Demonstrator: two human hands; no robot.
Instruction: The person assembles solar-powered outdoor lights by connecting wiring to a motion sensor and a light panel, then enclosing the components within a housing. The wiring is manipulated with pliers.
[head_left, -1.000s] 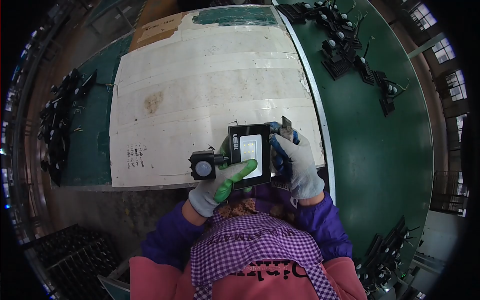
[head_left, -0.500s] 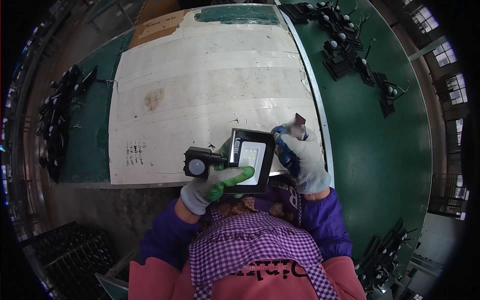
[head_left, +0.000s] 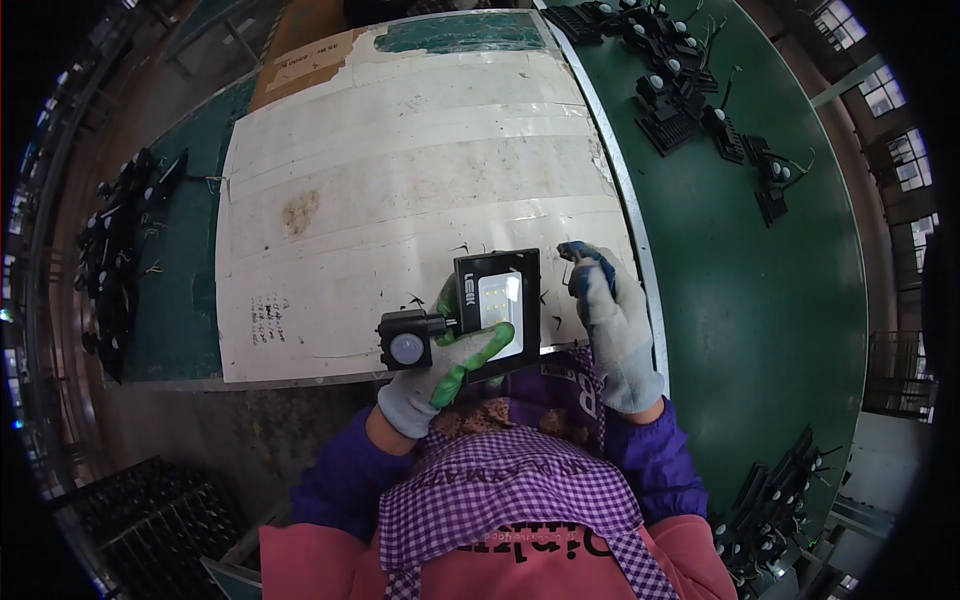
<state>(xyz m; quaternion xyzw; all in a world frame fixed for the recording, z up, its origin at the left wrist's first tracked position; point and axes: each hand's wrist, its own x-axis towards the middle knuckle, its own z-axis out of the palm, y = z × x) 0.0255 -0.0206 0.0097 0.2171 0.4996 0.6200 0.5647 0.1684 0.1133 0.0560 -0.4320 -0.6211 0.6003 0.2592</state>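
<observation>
Head view showed a black rectangular floodlight with a glassy front point(head_left: 501, 296) above the near edge of the white paper-covered table point(head_left: 400, 200), gripped by the left hand in its white-and-green glove point(head_left: 445, 368), thumb across the face. Its long axis ran roughly away from the body, and the right hand in its white-and-blue glove point(head_left: 615, 320) hung just to the right, apart from it, fingers curled, whether on anything I could not tell. White lettering and small yellowish dots marked the face, and a black boxy sensor with a pale dome point(head_left: 404, 342) jutted left.

Left hand point(head_left: 445, 367) — partly behind lamp point(head_left: 500, 300).
</observation>
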